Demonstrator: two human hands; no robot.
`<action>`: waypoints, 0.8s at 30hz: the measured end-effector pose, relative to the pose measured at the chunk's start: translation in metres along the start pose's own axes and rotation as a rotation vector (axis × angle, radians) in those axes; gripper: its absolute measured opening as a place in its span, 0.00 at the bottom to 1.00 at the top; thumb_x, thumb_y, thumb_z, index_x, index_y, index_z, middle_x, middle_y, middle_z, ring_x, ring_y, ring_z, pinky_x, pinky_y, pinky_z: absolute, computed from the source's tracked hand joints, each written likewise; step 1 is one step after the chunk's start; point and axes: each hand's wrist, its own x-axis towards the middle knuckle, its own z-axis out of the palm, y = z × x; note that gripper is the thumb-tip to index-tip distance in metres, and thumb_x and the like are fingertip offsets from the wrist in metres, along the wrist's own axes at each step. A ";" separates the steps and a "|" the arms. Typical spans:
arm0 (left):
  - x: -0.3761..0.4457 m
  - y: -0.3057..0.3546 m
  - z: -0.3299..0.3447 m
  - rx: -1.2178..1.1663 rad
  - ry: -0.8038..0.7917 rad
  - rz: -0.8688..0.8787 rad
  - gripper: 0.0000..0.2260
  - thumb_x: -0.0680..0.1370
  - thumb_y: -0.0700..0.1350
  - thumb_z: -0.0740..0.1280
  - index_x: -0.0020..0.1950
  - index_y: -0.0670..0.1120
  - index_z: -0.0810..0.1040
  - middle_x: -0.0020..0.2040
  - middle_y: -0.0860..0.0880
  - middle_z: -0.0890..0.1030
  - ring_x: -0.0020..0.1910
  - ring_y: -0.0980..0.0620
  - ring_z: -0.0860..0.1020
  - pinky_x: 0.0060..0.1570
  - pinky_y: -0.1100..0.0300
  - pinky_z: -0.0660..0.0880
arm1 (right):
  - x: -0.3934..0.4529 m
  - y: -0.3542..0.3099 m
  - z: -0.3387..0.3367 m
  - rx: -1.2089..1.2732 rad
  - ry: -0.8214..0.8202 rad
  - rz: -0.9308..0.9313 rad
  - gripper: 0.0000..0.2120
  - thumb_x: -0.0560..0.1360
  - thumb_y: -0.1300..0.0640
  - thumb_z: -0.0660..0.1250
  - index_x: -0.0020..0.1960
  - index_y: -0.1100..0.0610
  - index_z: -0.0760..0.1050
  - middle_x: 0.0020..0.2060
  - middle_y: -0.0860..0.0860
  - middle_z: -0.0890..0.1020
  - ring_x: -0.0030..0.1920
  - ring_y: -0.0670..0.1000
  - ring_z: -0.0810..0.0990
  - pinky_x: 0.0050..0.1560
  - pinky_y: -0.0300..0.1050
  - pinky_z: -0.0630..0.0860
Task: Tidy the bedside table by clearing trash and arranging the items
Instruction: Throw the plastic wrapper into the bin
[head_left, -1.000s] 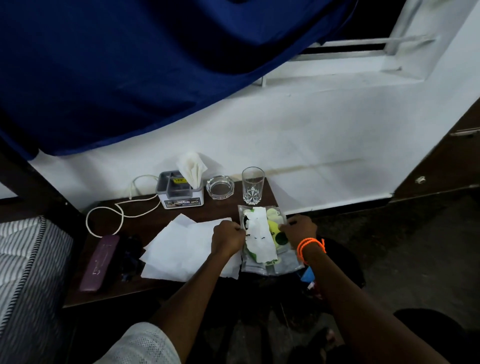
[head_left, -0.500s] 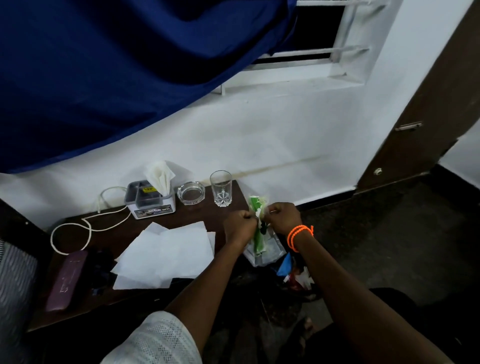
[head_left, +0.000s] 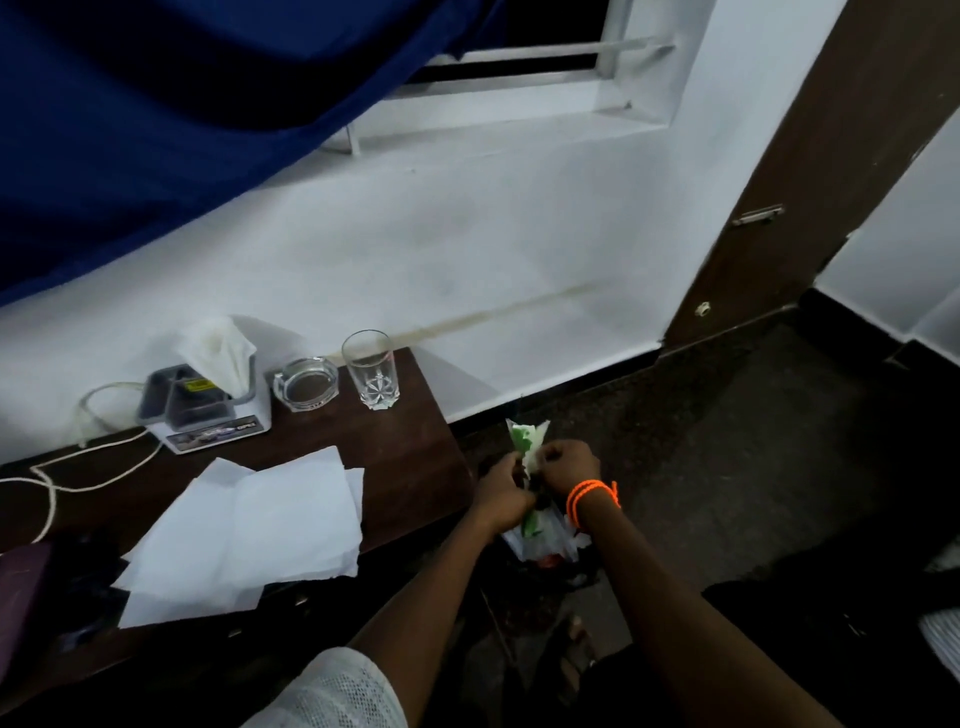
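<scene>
A folded green-and-white plastic wrapper (head_left: 525, 436) is pinched between both my hands, just off the right end of the dark wooden bedside table (head_left: 410, 467). My left hand (head_left: 501, 491) grips its left side and my right hand (head_left: 566, 467), with an orange band on the wrist, grips its right side. The wrapper's lower part hangs below my hands over a dark spot on the floor with bits of trash (head_left: 550, 558). White paper sheets (head_left: 249, 530) lie spread on the table's front.
At the back of the table stand a grey-white box (head_left: 208, 415) with a tissue (head_left: 223, 348) in it, a glass ashtray (head_left: 305, 383) and an empty drinking glass (head_left: 371, 370). A white cable (head_left: 78, 467) loops at the left. A maroon case (head_left: 21, 597) lies at the far left.
The wrapper lay flat on the table's right end; both hands folded it up, lifted it and carried it off the table's right edge. The view has swung right.
</scene>
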 end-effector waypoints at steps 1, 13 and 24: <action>0.012 -0.014 0.008 -0.018 -0.044 -0.011 0.34 0.60 0.48 0.76 0.66 0.53 0.77 0.61 0.49 0.84 0.61 0.48 0.82 0.62 0.51 0.79 | 0.001 0.006 0.003 0.004 -0.007 0.009 0.06 0.69 0.63 0.73 0.44 0.56 0.87 0.42 0.58 0.87 0.48 0.56 0.86 0.52 0.48 0.82; 0.046 -0.051 0.054 0.020 -0.343 -0.029 0.49 0.67 0.33 0.73 0.83 0.45 0.52 0.74 0.44 0.71 0.72 0.49 0.71 0.70 0.55 0.72 | 0.040 0.079 0.019 0.020 -0.015 0.168 0.12 0.74 0.66 0.69 0.56 0.60 0.83 0.54 0.59 0.85 0.56 0.58 0.82 0.55 0.44 0.75; 0.105 -0.112 0.073 0.162 -0.340 -0.121 0.41 0.72 0.53 0.63 0.83 0.44 0.54 0.79 0.42 0.64 0.78 0.42 0.64 0.76 0.57 0.60 | 0.069 0.103 0.025 -0.019 -0.066 0.225 0.20 0.72 0.68 0.69 0.64 0.60 0.79 0.59 0.61 0.82 0.61 0.61 0.80 0.57 0.47 0.77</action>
